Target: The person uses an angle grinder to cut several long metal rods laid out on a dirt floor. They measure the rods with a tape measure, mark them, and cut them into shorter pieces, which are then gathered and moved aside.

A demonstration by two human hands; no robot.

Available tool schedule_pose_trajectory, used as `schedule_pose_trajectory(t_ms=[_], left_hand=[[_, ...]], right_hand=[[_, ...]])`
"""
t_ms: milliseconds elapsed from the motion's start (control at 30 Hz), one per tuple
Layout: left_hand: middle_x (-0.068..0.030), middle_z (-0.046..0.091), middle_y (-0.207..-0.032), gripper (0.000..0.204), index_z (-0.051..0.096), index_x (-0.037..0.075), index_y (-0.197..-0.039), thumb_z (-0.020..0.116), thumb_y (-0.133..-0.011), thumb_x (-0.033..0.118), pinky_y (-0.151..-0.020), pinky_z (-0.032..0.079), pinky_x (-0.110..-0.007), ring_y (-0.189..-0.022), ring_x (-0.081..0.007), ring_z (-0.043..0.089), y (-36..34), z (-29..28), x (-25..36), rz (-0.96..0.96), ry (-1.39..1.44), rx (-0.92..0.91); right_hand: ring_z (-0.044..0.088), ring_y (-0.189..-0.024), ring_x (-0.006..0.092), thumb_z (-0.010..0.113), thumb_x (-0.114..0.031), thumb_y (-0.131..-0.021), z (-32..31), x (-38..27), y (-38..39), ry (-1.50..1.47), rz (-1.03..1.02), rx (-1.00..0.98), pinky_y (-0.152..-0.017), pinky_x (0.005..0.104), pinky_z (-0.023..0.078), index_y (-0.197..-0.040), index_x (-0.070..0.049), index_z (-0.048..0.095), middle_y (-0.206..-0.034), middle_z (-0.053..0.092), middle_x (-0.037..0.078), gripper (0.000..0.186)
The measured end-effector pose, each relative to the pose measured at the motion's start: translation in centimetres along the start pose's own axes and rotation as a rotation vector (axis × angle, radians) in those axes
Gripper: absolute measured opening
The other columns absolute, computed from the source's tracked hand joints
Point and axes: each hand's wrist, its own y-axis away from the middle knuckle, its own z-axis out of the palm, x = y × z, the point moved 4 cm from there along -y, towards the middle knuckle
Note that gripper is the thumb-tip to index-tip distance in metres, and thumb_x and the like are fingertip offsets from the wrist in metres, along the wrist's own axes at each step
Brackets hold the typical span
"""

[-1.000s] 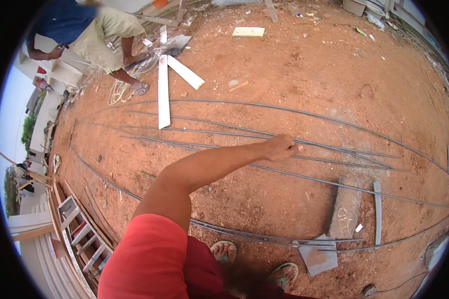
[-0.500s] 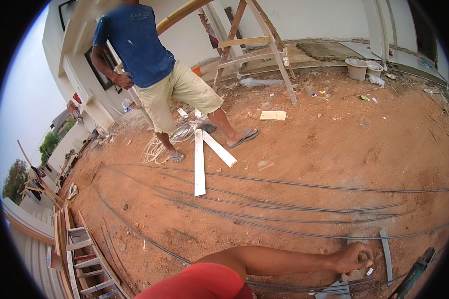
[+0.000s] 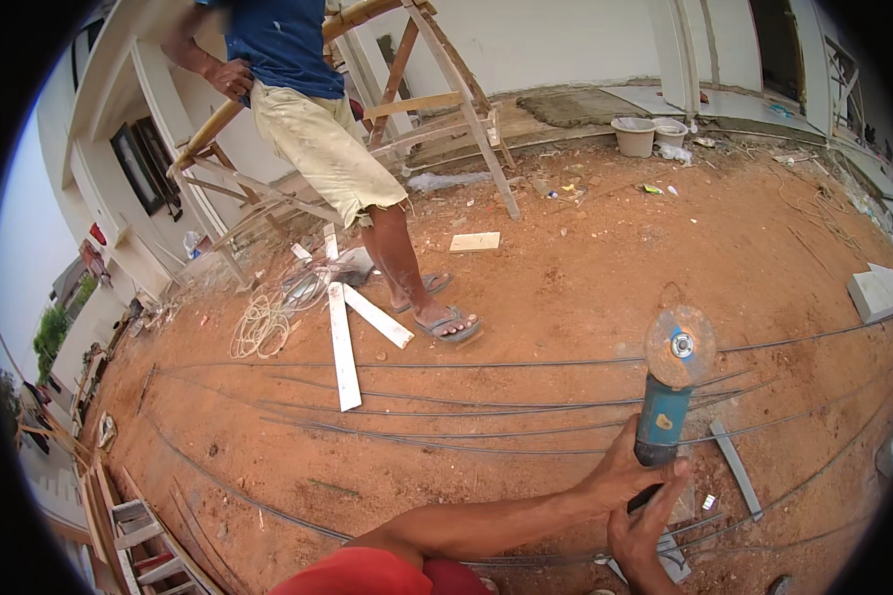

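Observation:
An angle grinder [image 3: 664, 412] with a teal body and a round, worn disc [image 3: 695, 369] points away from me, disc uppermost. My left hand [image 3: 617, 474] wraps around the rear of its body from the left side. Below it, my right hand [image 3: 647, 531] closes around the dark rear end, its fingers reaching up along the tool; part of that grip is hidden. Beneath the disc, thin steel bars [image 3: 526, 404] lie across the red soil. A grey metal strip [image 3: 735, 470] rests on the ground right of my hands, near a small white piece [image 3: 709, 503].
A person in a blue shirt and beige shorts [image 3: 318, 149] stands ahead on the left, by white boards [image 3: 344, 352] and coiled cord [image 3: 260, 327]. Behind are a wooden trestle [image 3: 466, 109] and buckets [image 3: 633, 137]. A ladder [image 3: 139, 535] lies at lower left; a pale block [image 3: 873, 295] sits far right.
The grinder has come from the lower right edge to in front of me, with both hands now on it. My left hand has left the ground area. The other person has shifted their stance.

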Motion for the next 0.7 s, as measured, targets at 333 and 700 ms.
schedule_pose_trajectory(t_ms=[333, 700], left_hand=[[-0.0147, 0.069, -0.096, 0.057, 0.054, -0.001, -0.127, 0.082, -0.084, 0.025, -0.072, 0.063, -0.038, -0.082, -0.0222, 0.072, 1.1, -4.4, -0.2, -0.12, 0.309, -0.171], [-0.0106, 0.069, -0.101, 0.048, 0.061, -0.002, -0.122, 0.083, -0.084, 0.017, -0.072, 0.058, -0.035, -0.082, -0.0197, 0.07, 2.0, -0.8, -6.2, 0.017, -0.211, -0.245]], right_hand=[[0.067, -0.099, 0.0218, 0.061, -0.044, -0.102, -1.2, 1.9, -5.3, -0.807, 0.502, -0.174, -0.09, 0.0362, 0.054, -0.131, 0.007, 0.056, -0.115, 0.064, 0.016, 0.059], [0.069, -0.107, 0.0255, 0.057, -0.065, -0.098, -1.9, 5.9, -3.9, -0.85, 0.543, -0.012, -0.094, 0.0391, 0.058, -0.137, 0.003, 0.051, -0.122, 0.066, 0.018, 0.078]])
